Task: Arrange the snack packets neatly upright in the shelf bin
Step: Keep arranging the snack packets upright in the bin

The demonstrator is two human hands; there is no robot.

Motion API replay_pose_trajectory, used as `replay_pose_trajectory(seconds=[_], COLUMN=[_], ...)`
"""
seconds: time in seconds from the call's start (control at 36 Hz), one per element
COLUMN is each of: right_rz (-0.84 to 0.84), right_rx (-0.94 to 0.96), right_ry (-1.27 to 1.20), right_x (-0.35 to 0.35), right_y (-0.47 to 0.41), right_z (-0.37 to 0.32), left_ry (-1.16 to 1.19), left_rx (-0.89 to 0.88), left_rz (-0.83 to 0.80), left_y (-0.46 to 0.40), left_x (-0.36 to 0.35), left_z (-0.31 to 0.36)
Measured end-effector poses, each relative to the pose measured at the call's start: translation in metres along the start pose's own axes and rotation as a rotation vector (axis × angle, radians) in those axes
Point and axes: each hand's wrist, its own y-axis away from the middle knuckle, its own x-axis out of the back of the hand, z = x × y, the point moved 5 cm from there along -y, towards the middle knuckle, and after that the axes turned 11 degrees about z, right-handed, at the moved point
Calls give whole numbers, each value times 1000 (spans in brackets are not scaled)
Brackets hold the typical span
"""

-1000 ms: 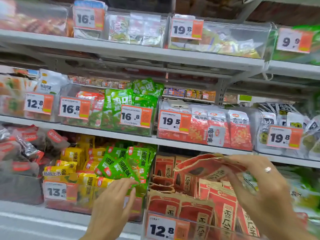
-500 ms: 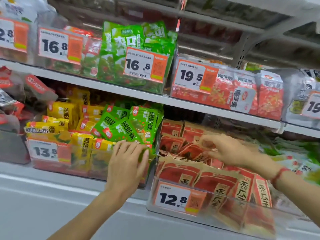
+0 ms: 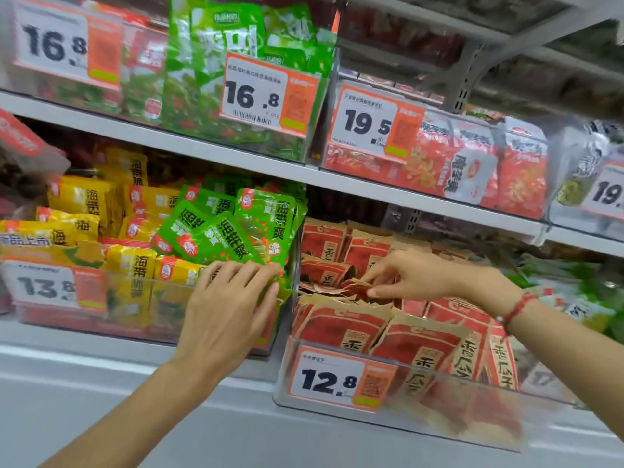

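Note:
Red-and-tan snack packets [image 3: 415, 346] fill a clear shelf bin [image 3: 439, 393] marked 12.8 on the lower shelf, right of centre. Front ones stand upright; behind them several lie flat or tilted [image 3: 324, 275]. My right hand [image 3: 418, 276] reaches into the bin's middle and pinches the top edge of a flat red packet [image 3: 354, 287]. My left hand [image 3: 229, 305] rests with straight fingers on the green packets [image 3: 250, 231] in the neighbouring bin [image 3: 141, 298] on the left, touching their lower edge.
The left bin marked 13.8 also holds yellow packets [image 3: 84, 204]. The shelf above [image 3: 371, 190] carries bins of green bags priced 16.8 [image 3: 209, 72] and red bags priced 19.5 [image 3: 472, 163]. Green and white packets [image 3: 574, 298] lie right of the 12.8 bin.
The view has dropped and moved closer to the lower shelf. My right hand carried a red packet down into the 12.8 bin. My left hand settled on the green packets.

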Motion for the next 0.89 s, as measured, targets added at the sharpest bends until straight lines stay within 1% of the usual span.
replay_pose_trajectory(seconds=[0.06, 0.08, 0.11, 0.14, 0.17, 0.19, 0.22, 0.31, 0.33, 0.42, 0.44, 0.47, 0.56, 0.61, 0.75, 0.81, 0.89], right_rz=[74, 168, 284, 380, 424, 421, 382, 243, 242, 413, 447, 443, 357, 372, 539, 675, 877], right_rx=[-69, -90, -98, -93, -93, -99, -120, -180, -186, -93, -57, -32, -28, -5, 82, 149, 184], right_ry=[-237, -279, -215, -72, 75, 173, 221, 253, 263, 282, 276, 276, 330, 360, 323, 260, 172], right_x=[6, 9, 13, 15, 14, 11, 7, -3, -3, 9, 10, 8, -3, -1, 23, 37, 53], right_y=[2, 1, -1, -4, -8, -12, -16, -23, -22, -16, -13, -11, -12, -10, 17, 39, 75], right_z=[-2, -2, 1, 2, 4, 5, 6, 11, 11, 3, 0, -2, -6, -9, -18, -25, -29], left_ry=[15, 23, 29, 33, 35, 36, 37, 36, 35, 39, 46, 53, 60, 54, 17, -8, -3], left_rx=[21, 35, 51, 66, 77, 84, 87, 75, 70, 55, 49, 41, 21, 24, 87, 92, 129], left_rz=[-19, -23, -25, -25, -24, -22, -19, -19, -15, 12, 22, 28, 13, -21, -214, -296, -320], left_y=[-1, -2, -1, -1, -1, -1, -1, 0, 0, 1, 2, 3, 4, 2, -6, -9, -18], left_x=[2, 2, 2, 2, 2, 2, 2, 1, 1, 1, 1, 1, 1, 2, 5, 9, 26], left_z=[0, 0, 0, 1, 1, 2, 2, 2, 2, 1, 1, 1, 2, 2, 4, 9, 20])
